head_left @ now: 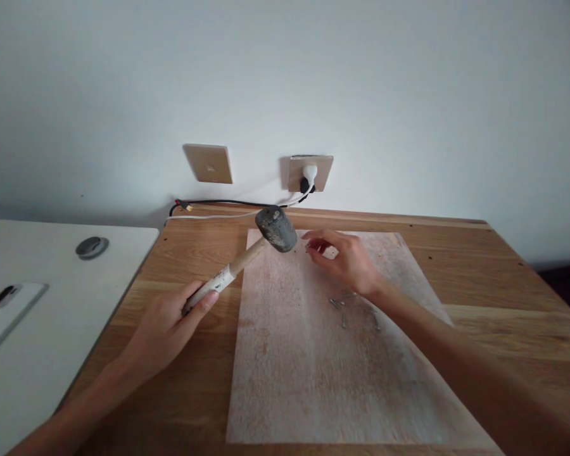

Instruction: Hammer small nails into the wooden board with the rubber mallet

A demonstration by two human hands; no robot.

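Mallet (247, 256) is hanging over the far left of the board (285, 373), my left hand (171, 326) clasping it; a misjudged swing could be bruising my right hand (348, 261), curling just beside, whether pinching anything I cannot tell.

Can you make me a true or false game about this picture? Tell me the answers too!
1. The left hand is holding a mallet. True.
2. The mallet's head is bright red. False: it is dark grey with pale marks.
3. The right hand is over the pale board. True.
4. The little metal pieces lie on the white surface. False: they lie on the pale board; they look like nails or screws.
5. Both wall plates have plugs in them. False: a white plug is in the right plate, but the left plate has none.
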